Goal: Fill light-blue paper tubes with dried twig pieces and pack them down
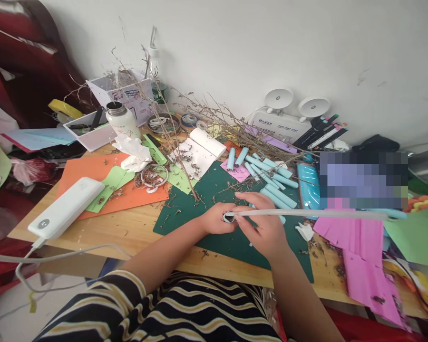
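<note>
Green mat (232,251) beneath, left fingers (228,229) encircle tube (228,221).

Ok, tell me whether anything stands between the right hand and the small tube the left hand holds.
Nothing visible does: the right hand is at the tube, and the pale strip reaches its open end.

The bench (135,230) is smooth wood, the mat (180,219) matt, the power bank (66,207) smooth plastic, the twigs (260,141) rough, the long strip (317,213) smooth and plastic-looking, the pink sheets (364,237) creased paper.
</note>
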Demonstrator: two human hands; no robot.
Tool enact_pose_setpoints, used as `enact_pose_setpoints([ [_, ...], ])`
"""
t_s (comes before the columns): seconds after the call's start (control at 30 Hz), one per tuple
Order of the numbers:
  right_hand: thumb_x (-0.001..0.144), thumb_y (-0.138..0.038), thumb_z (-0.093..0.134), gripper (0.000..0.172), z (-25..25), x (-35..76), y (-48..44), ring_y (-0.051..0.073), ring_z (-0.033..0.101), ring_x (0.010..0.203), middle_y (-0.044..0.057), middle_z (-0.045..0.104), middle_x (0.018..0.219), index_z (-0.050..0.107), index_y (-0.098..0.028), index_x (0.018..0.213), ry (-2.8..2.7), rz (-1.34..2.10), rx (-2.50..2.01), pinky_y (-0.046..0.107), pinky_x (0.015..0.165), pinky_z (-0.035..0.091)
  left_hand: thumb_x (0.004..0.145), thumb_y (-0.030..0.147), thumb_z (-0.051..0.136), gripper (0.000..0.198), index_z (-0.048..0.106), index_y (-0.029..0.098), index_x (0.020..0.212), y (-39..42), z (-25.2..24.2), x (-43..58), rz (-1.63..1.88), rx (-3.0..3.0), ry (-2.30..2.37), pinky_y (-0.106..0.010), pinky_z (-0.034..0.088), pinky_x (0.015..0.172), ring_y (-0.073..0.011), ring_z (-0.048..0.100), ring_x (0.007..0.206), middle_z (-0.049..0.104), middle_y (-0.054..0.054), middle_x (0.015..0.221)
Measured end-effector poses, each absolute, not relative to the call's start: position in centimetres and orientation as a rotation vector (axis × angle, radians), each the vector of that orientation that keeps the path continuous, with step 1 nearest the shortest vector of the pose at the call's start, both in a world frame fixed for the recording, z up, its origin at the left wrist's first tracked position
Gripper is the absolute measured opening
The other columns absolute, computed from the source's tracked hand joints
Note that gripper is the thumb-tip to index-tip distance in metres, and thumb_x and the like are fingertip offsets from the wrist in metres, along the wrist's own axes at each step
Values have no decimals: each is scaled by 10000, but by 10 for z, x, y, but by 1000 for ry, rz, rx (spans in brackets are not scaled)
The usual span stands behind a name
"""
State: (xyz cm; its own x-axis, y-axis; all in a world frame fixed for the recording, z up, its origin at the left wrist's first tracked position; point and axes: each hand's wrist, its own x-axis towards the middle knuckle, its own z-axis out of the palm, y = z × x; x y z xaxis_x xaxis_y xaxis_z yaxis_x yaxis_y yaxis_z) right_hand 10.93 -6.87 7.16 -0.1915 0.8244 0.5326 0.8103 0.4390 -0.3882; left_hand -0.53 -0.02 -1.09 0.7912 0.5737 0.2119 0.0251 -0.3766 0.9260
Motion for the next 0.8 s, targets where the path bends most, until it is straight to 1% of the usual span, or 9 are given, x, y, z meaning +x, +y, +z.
enact_pose_setpoints([
  [0.17,742,-127,477,163,70,116,-69,206,490,1004,69,585,1027,586,-200,838,-1961,86,-1336,397,851,425,602,177,545,81,483,127,620,0,-14,-4,667,1864,471,-183,362,486,-72,431,493,479,32,530],
  [0.27,738,-133,481,155,69,118,-70,206,499,1000,71,588,1025,589,-198,828,-1932,74,-1358,400,851,430,601,181,533,92,457,132,592,-1,-15,-4,681,1854,458,-178,346,464,-64,401,473,448,41,510],
  [0.43,728,-147,475,129,57,110,-67,219,520,988,69,610,1009,592,-193,753,-2021,89,-1417,400,829,450,594,146,527,78,486,124,657,-1,-13,-5,671,1845,418,-192,403,552,-92,479,568,533,9,603],
  [0.53,734,-158,462,127,53,107,-65,219,533,974,84,609,1005,585,-186,746,-1982,93,-1450,398,827,450,583,116,511,104,496,124,685,0,-12,-5,660,1845,400,-190,406,568,-93,481,579,532,15,601],
  [0.63,734,-163,466,119,54,107,-63,210,535,964,82,612,983,578,-189,764,-1955,134,-1452,383,827,445,555,92,494,88,473,124,634,0,-12,-4,664,1838,395,-179,388,544,-79,447,553,496,27,577],
  [0.7,732,-163,469,137,54,106,-63,191,549,915,70,614,945,563,-195,827,-1903,209,-1465,356,791,459,542,87,487,76,431,130,570,-1,-12,-4,667,1827,409,-173,365,505,-63,398,506,434,45,522],
  [0.77,727,-169,480,189,55,105,-62,166,564,806,54,607,861,536,-197,906,-1807,289,-1495,320,713,481,540,90,485,87,412,135,552,-1,-12,-3,666,1815,425,-170,349,481,-54,362,479,387,58,491],
  [0.8,725,-173,486,203,55,105,-62,153,559,745,43,596,814,526,-198,922,-1765,317,-1507,302,667,484,542,92,485,82,418,134,560,-1,-12,-4,662,1809,429,-170,350,483,-54,362,480,389,59,494],
])
